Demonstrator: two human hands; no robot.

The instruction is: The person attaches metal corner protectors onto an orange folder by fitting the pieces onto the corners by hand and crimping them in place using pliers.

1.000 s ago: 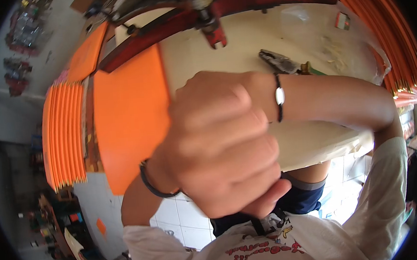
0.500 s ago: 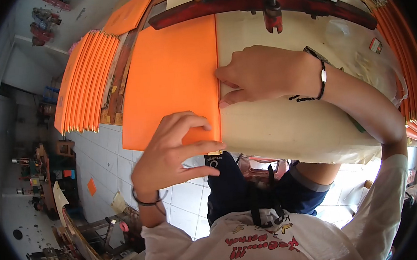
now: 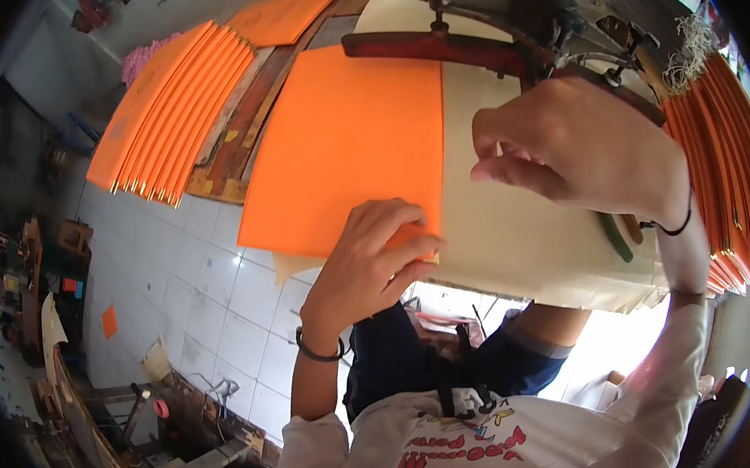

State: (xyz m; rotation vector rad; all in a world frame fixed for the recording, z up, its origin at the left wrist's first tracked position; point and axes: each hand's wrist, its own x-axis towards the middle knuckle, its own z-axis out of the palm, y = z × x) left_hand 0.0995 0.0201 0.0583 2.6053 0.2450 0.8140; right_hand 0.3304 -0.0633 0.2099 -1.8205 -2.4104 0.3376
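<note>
An orange folder [image 3: 342, 141] lies flat on the cream-covered table [image 3: 524, 245]. My left hand [image 3: 376, 256] is closed on its near right corner, where a small gold-coloured fitting shows. Over the cream covering, to the right of the folder, my right hand [image 3: 578, 146] is raised with its fingers curled in towards the thumb. Anything between those fingertips is too small to make out. Partly hidden below the right hand is a tool with a green handle [image 3: 615, 236].
A red and black metal frame [image 3: 431, 46] spans the table's far side. Orange folders with gold corners [image 3: 175, 113] are stacked at the left, and more orange folders [image 3: 713, 158] stand at the right. White floor tiles [image 3: 214, 297] lie below.
My left hand has gone from open fingers to a hold on the folder's corner. My right hand has lifted off the folder's right edge and moved right. The view has shifted.
</note>
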